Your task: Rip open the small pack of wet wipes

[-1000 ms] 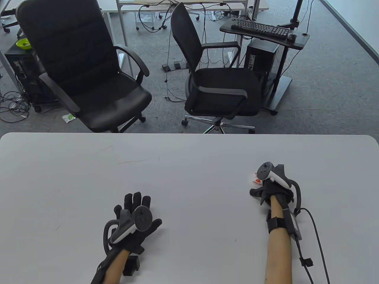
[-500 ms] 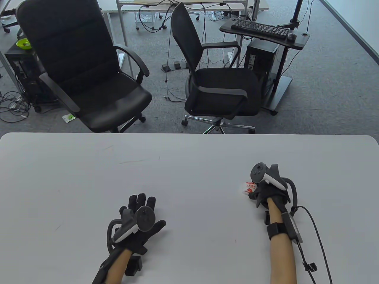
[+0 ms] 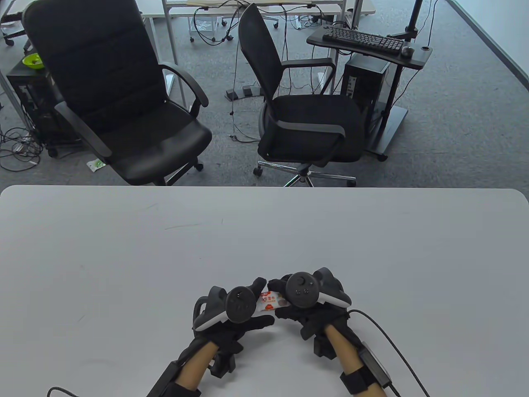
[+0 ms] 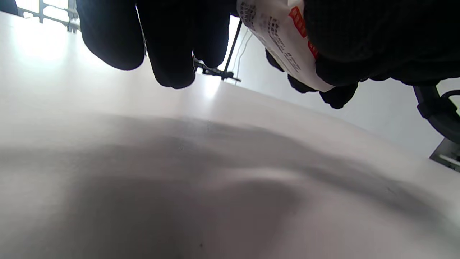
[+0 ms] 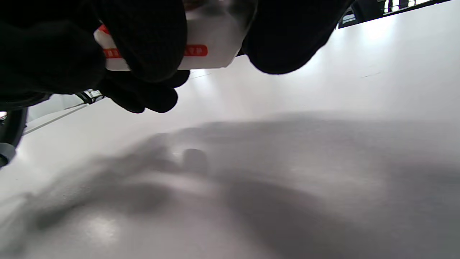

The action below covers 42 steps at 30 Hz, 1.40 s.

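Note:
The small white wet wipes pack (image 3: 269, 301) with red print is held above the table (image 3: 264, 231) near its front edge, between both gloved hands. My left hand (image 3: 257, 305) pinches its left end, thumb on the far side. My right hand (image 3: 279, 294) grips its right end. In the left wrist view the pack (image 4: 282, 39) hangs at the top with black fingers (image 4: 169, 43) beside it. In the right wrist view the pack (image 5: 212, 39) sits between my gloved fingers (image 5: 143, 39). Much of the pack is hidden by gloves and trackers.
Two black office chairs (image 3: 124, 103) (image 3: 306, 115) stand past the table's far edge. A keyboard stand (image 3: 368, 41) is at the back right. A cable (image 3: 396, 347) trails from my right wrist across the table.
My right hand carried the pack from the table's right side to the front centre. My left hand left the table, moved right and took the pack's other end.

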{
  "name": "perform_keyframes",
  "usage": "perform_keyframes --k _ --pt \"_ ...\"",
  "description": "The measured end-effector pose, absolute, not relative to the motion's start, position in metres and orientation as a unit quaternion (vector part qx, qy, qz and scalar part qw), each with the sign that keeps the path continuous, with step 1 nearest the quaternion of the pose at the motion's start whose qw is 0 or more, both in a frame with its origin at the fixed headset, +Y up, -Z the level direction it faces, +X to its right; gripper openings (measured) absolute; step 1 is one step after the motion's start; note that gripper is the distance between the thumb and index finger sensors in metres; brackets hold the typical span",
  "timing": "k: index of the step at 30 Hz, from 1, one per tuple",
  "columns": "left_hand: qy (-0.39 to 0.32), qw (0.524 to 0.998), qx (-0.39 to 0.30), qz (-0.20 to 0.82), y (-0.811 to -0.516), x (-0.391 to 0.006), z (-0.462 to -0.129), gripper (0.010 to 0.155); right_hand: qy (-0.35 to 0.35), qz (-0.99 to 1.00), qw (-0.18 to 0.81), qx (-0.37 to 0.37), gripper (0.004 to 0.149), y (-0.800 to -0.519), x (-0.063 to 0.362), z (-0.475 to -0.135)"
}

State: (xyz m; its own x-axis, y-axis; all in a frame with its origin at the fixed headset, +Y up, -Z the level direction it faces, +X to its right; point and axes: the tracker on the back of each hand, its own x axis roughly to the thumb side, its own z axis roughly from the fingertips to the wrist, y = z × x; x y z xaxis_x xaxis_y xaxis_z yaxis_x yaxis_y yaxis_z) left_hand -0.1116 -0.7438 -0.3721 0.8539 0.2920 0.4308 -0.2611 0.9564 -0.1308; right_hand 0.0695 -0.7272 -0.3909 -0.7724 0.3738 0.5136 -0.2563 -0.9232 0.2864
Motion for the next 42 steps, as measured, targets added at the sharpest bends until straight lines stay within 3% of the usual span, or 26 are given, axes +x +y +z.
perform_keyframes --k 3,6,10,15,18,26,32,42 --pt "-0.219 0.964 0.002 0.151 -0.740 -0.121 -0.368 0.072 0.072 0.930 0.200 0.299 0.070 -0.727 0.071 -0.384" --pt "-0.202 0.967 0.013 0.157 -0.738 -0.125 -0.367 0.072 0.079 0.926 0.238 0.283 0.067 -0.722 0.077 -0.381" --pt "-0.188 0.971 0.034 0.142 -0.737 -0.123 -0.365 0.073 -0.012 0.946 0.244 0.212 0.053 -0.712 0.073 -0.368" --pt "-0.210 0.965 0.055 0.147 -0.733 -0.114 -0.359 0.072 -0.005 0.961 0.183 0.208 0.062 -0.716 0.053 -0.362" --pt "-0.215 0.963 0.064 0.147 -0.734 -0.115 -0.357 0.072 -0.005 0.959 0.200 0.199 0.062 -0.720 0.052 -0.362" --pt "-0.215 0.965 0.072 0.130 -0.734 -0.109 -0.353 0.072 -0.005 0.954 0.240 0.182 0.055 -0.725 0.056 -0.363" --pt "-0.204 0.968 0.065 0.129 -0.736 -0.110 -0.354 0.071 -0.031 0.957 0.224 0.182 0.037 -0.724 0.053 -0.362" --pt "-0.197 0.967 0.049 0.156 -0.736 -0.119 -0.356 0.070 -0.027 0.950 0.255 0.179 0.034 -0.723 0.066 -0.368"
